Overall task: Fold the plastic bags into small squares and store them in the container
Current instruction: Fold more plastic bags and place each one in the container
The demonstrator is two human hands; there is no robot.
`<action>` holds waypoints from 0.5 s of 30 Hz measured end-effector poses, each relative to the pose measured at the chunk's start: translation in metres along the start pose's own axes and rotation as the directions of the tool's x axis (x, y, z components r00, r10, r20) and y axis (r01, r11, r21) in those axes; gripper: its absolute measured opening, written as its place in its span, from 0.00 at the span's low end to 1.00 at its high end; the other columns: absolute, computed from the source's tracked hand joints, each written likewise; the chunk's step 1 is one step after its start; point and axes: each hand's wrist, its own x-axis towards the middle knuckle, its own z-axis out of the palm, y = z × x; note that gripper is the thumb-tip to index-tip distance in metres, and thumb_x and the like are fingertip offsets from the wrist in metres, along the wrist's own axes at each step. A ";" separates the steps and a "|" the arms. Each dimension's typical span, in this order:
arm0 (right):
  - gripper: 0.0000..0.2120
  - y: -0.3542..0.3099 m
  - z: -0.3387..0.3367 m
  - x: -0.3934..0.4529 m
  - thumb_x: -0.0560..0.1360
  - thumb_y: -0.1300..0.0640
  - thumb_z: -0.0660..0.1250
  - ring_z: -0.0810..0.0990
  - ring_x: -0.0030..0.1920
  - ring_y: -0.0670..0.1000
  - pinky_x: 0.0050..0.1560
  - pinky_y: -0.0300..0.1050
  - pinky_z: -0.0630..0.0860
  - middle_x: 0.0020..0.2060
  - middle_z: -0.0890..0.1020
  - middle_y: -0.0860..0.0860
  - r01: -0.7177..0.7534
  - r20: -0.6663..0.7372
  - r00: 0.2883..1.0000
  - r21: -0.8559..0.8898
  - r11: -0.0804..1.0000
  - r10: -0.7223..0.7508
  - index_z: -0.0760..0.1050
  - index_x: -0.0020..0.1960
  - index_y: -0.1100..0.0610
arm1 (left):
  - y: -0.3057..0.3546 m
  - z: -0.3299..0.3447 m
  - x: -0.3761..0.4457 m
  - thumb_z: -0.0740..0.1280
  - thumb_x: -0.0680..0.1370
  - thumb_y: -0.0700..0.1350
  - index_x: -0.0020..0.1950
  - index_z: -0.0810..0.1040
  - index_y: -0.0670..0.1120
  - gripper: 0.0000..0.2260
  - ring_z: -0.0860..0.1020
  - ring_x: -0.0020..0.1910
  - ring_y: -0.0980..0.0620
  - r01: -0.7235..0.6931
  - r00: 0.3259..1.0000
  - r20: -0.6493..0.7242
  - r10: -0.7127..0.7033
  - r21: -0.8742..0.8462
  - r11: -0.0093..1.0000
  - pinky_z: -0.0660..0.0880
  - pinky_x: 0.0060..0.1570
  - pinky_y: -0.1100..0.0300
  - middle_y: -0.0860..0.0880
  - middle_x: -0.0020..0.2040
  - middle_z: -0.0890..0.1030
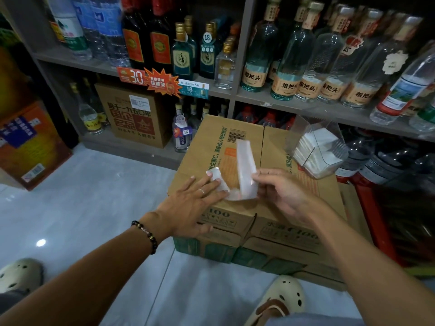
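Note:
A clear plastic bag [244, 165], folded into a long narrow strip, lies on top of a cardboard box [235, 215]. My left hand [195, 201] presses flat on the strip's folded near end, fingers spread. My right hand [282, 187] pinches the strip's right edge and lifts the long free end up and away from me. A clear plastic container [317, 149] stands on the box's far right corner, holding a stack of folded white squares.
Shelves [235, 92] packed with glass and plastic bottles rise right behind the box. A brown carton [134, 114] sits on the lowest shelf, an orange box [30, 147] on the tiled floor at left. A red stool frame [374, 212] stands at right. My sandalled feet are below.

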 end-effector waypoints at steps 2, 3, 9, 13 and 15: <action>0.09 0.000 0.007 0.005 0.80 0.59 0.63 0.79 0.40 0.51 0.44 0.47 0.75 0.40 0.82 0.54 -0.040 -0.010 0.999 -0.246 0.968 0.039 0.79 0.44 0.60 | -0.004 -0.002 -0.001 0.63 0.77 0.62 0.80 0.43 0.54 0.40 0.40 0.79 0.49 0.020 1.000 0.008 -0.020 -0.006 1.000 0.34 0.72 0.52 0.48 0.81 0.46; 0.11 0.000 0.010 0.008 0.81 0.57 0.62 0.76 0.39 0.50 0.41 0.46 0.72 0.39 0.79 0.54 -0.047 -0.016 0.999 -0.412 0.910 0.045 0.77 0.42 0.58 | -0.006 -0.002 -0.002 0.63 0.77 0.61 0.80 0.44 0.54 0.39 0.42 0.79 0.49 0.026 1.000 0.001 -0.026 -0.010 1.000 0.35 0.73 0.51 0.48 0.81 0.47; 0.14 0.005 0.021 0.029 0.83 0.53 0.59 0.70 0.36 0.49 0.38 0.45 0.64 0.34 0.73 0.50 0.020 0.010 1.000 -0.778 0.628 -0.019 0.74 0.41 0.57 | -0.014 0.001 -0.008 0.56 0.71 0.64 0.76 0.59 0.49 0.36 0.62 0.75 0.44 0.025 0.996 -0.082 -0.027 -0.027 0.999 0.51 0.74 0.45 0.44 0.74 0.67; 0.14 0.006 0.026 0.031 0.83 0.54 0.60 0.71 0.35 0.48 0.35 0.43 0.65 0.35 0.76 0.49 -0.010 -0.012 1.000 -0.818 0.575 -0.001 0.78 0.44 0.59 | -0.018 0.006 -0.011 0.53 0.73 0.67 0.74 0.66 0.42 0.38 0.63 0.75 0.44 0.147 0.973 -0.162 -0.161 -0.094 0.985 0.55 0.74 0.47 0.43 0.73 0.69; 0.13 0.006 0.027 0.032 0.83 0.54 0.60 0.72 0.35 0.48 0.35 0.43 0.65 0.36 0.76 0.49 -0.028 -0.034 0.999 -0.816 0.578 0.002 0.79 0.45 0.59 | -0.016 0.004 -0.010 0.55 0.75 0.66 0.71 0.70 0.41 0.36 0.68 0.71 0.43 0.216 0.938 -0.250 -0.241 -0.124 0.968 0.64 0.70 0.47 0.43 0.69 0.72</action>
